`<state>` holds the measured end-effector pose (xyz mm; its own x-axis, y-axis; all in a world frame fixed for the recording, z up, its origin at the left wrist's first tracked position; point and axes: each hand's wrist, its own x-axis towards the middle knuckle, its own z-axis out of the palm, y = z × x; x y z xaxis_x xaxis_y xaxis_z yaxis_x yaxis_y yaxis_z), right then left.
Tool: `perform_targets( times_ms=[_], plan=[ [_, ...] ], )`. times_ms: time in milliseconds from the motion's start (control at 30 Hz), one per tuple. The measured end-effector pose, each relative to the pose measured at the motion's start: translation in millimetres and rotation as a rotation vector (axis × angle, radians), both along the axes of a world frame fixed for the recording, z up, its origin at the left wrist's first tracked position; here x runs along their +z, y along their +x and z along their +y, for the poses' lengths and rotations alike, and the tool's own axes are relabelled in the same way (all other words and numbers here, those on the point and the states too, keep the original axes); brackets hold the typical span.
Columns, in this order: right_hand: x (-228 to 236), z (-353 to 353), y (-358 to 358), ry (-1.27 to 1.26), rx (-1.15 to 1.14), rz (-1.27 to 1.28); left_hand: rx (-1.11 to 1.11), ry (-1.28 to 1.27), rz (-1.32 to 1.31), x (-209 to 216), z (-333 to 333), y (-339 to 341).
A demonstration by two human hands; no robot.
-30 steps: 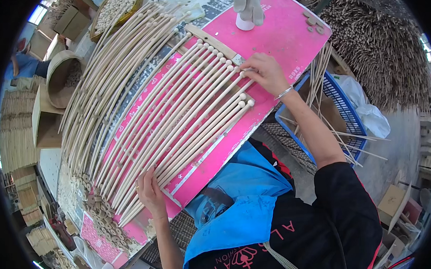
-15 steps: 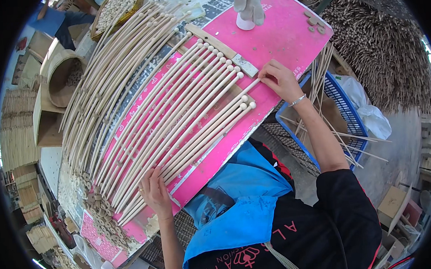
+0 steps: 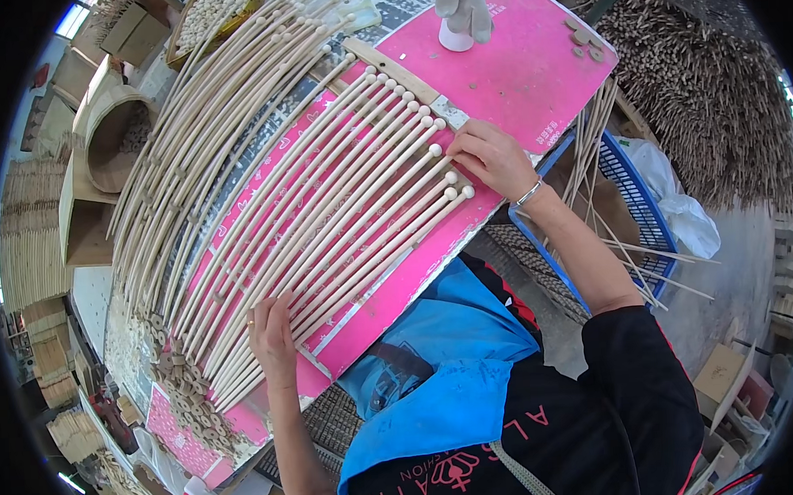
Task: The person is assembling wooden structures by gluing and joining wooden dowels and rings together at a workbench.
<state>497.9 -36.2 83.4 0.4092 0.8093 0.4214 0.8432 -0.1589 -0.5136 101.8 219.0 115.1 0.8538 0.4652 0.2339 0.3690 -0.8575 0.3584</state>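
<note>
Pink lettering [image 3: 535, 415] and a crown-like emblem [image 3: 462, 468] are printed on the black shirt [image 3: 615, 397], beside the blue apron [image 3: 430, 410]. Small print is also seen on the pink board [image 3: 513, 74], near its right edge. On this board, thin pale wooden sticks [image 3: 325, 228] are laid side by side in a slanting row, tipped at their upper ends with smooth round balls [image 3: 435, 149]. Their lower ends are overlapped by the left hand [image 3: 274, 334], whose fingers are laid across them; whether any stick is grasped cannot be told. The right hand [image 3: 492, 161] is held at the balled ends, fingertips drawn together; whether a stick is pinched there cannot be told.
</note>
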Motion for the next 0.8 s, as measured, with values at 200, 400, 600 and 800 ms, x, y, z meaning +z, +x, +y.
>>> perform_targets(
  times_ms=[200, 400, 600, 800],
  plan=[
    [-1.8, -5.9, -3.4, -0.019, -0.006, 0.053, -0.174, 0.131, 0.123, 6.9, 2.1, 26.3],
    [-3.9, -0.8, -2.3, 0.004, -0.037, 0.031, -0.202, 0.115, 0.12, 2.4, -2.1, 50.3],
    [-4.6, 12.7, 5.4, 0.032, -0.04, -0.156, -0.108, 0.094, 0.06, 2.5, -5.7, 51.3],
    [11.9, -7.0, -10.5, -0.009, -0.189, 0.385, -0.081, -0.016, 0.03, 6.9, -31.8, 30.3]
  ],
)
